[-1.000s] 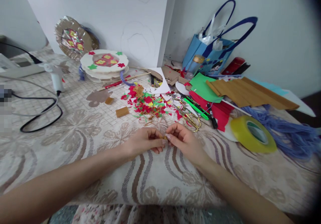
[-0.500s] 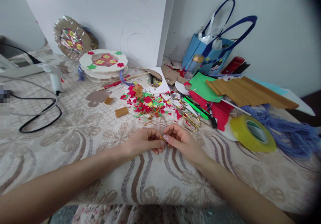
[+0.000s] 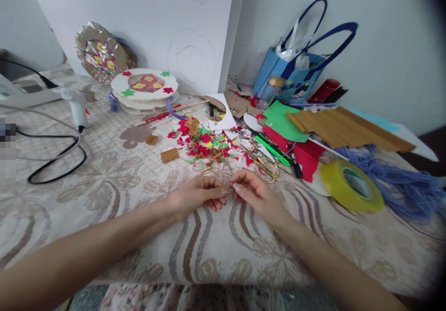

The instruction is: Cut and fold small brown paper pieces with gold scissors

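In the head view my left hand (image 3: 204, 192) pinches a small brownish-yellow scrap of paper (image 3: 229, 190) between thumb and fingers. Only a sliver of it shows. My right hand (image 3: 254, 192) is closed at the scrap's other side, thumb and forefinger drawn together near its edge. Both hands are just above the patterned tablecloth (image 3: 146, 250). Beyond them lies a heap of red, green, white and yellow paper snippets (image 3: 205, 146). Two brown paper pieces, a larger one (image 3: 169, 155) and a smaller one (image 3: 151, 140), rest left of the heap. Gold-handled scissors (image 3: 267, 169) lie near my right hand.
At left are a white glue gun (image 3: 75, 109) with its cord and a decorated white round piece (image 3: 120, 88). To the right lie yellow tape (image 3: 334, 185), blue yarn (image 3: 414, 190), brown crepe paper (image 3: 344, 127) and green paper (image 3: 280, 120). A blue bag (image 3: 270, 64) stands behind.
My fingertips, which met over the scrap, have drawn slightly apart, with my right thumb shifting right and up. More of the scrap shows at my left fingertips.
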The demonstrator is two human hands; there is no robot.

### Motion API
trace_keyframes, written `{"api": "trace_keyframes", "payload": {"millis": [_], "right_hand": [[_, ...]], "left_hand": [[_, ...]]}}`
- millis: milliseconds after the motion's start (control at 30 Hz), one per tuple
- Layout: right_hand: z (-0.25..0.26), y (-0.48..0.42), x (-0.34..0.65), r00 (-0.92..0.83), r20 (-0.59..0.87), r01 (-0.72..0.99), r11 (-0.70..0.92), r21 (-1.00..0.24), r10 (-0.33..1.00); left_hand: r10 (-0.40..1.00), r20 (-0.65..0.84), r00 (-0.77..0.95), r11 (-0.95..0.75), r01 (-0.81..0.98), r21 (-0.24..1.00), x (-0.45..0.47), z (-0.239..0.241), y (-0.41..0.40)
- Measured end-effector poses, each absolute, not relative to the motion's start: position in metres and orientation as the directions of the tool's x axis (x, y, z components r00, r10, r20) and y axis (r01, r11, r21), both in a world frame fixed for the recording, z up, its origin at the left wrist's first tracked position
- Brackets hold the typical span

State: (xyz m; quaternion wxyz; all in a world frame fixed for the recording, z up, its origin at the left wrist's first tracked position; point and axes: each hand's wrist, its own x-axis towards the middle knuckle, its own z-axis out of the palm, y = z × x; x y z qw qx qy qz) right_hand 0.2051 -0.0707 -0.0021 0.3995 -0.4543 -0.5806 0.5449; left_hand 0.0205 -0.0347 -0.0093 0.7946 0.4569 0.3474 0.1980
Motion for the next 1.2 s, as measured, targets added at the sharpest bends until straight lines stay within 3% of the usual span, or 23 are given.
{"api": "trace_keyframes", "payload": {"millis": [100,300,467,600,700,767,833,1033,1200], "right_hand": [[-0.0001,-0.0720,0.2076,-0.345,0.039,0.137,0.091,-0.986,0.938],[0.0025,-0.0712,0.2090,-0.380,0.237,0.293,0.360,-0.886,0.894],[0.0030,-0.0689,0.2107,-0.394,0.262,0.376,0.414,-0.829,0.881],[0.0029,-0.0686,0.2106,-0.395,0.208,0.350,0.355,-0.867,0.895],[0.0029,-0.0689,0.2108,-0.386,0.144,0.343,0.286,-0.895,0.911],[0.0025,-0.0690,0.2112,-0.384,0.100,0.337,0.240,-0.910,0.918],[0.0017,-0.0691,0.2117,-0.382,0.051,0.305,0.178,-0.935,0.923],[-0.0010,-0.0684,0.2120,-0.343,-0.104,0.236,-0.021,-0.971,0.934],[-0.0013,-0.0690,0.2107,-0.333,-0.109,0.225,-0.033,-0.974,0.937]], "left_hand": [[0.604,-0.392,0.693,0.573,-0.036,0.819,0.0194,-0.0059,-0.0339],[0.418,-0.500,0.759,0.732,0.045,0.680,0.0176,-0.0008,-0.0304],[0.392,-0.500,0.772,0.730,0.070,0.680,0.0177,-0.0008,-0.0311],[0.486,-0.436,0.757,0.597,0.076,0.798,0.0188,-0.0021,-0.0328],[0.672,-0.265,0.691,0.290,0.084,0.953,0.0187,-0.0035,-0.0328],[0.728,-0.165,0.665,0.109,0.126,0.986,0.0183,-0.0041,-0.0330],[0.733,-0.146,0.665,0.034,0.178,0.983,0.0182,-0.0043,-0.0339],[0.714,-0.215,0.667,0.083,0.224,0.971,0.0199,-0.0035,-0.0351],[0.668,-0.305,0.679,0.262,0.170,0.950,0.0203,-0.0036,-0.0320]]}}
